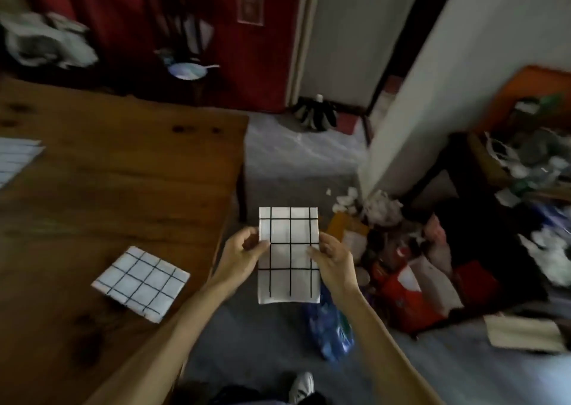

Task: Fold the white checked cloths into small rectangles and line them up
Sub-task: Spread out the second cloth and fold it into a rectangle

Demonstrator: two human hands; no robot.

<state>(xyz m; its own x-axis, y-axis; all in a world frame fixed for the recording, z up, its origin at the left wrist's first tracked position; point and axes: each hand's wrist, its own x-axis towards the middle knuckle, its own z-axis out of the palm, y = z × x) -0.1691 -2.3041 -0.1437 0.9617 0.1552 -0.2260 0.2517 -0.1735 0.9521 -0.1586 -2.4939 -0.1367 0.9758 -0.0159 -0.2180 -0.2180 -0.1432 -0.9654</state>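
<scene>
Cloth (pixel 289 254), white with black checks and folded into a narrow upright rectangle, is hanging in the air off the right edge of the wooden table (pixel 123 188), above the grey floor. Both hands are holding it at about mid-height: the left hand (pixel 244 250) is pinching its left edge between thumb and curled fingers, and the right hand (pixel 332 257) is gripping its right edge the same way, thumb lying on the front face.

A second checked cloth (pixel 140 283), folded to a near-square, is lying flat on the table near its right edge, turned at an angle and well apart from the held one. A third checked cloth (pixel 15 157) is showing at the far left edge of the table, partly cut off by the frame.

Below the held cloth a blue patterned plastic bag (pixel 332 330) is lying on the floor. To the right a heap of clutter (pixel 411 268) is sitting, with red packaging, white scraps and paper, blurred by motion. A white shoe (pixel 301 386) is showing at the bottom edge. Farther back a pale bowl (pixel 187 70) is sitting on a dark stand in front of a red wall (pixel 123 8).
</scene>
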